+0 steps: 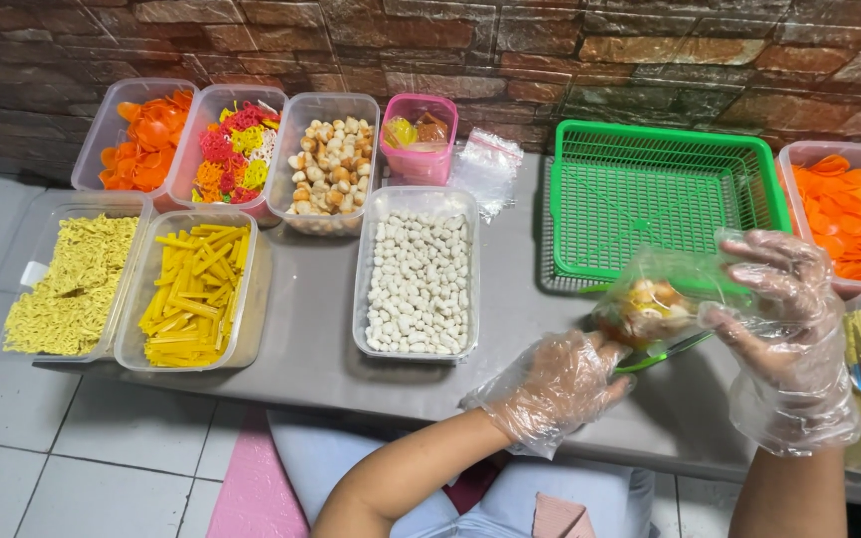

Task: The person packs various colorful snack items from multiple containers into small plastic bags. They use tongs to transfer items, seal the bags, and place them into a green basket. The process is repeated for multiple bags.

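So there's a small clear bag (650, 304) of mixed snacks held just above the table (321, 299), in front of the green basket (665, 194). Both gloved hands have a closed grip on it: left hand (560, 384) underneath, right hand (784, 319) pinching the top. Tubs around: white pellets (419, 284), yellow sticks (191, 294), yellow noodles (72, 284), orange chips (142, 134), colourful crackers (231, 149), beige puffs (329, 164).

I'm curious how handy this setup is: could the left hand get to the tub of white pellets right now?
Probably yes, once freed. The left hand is holding the small filled bag with the right hand, but nothing stands between it and the open tub of white pellets.
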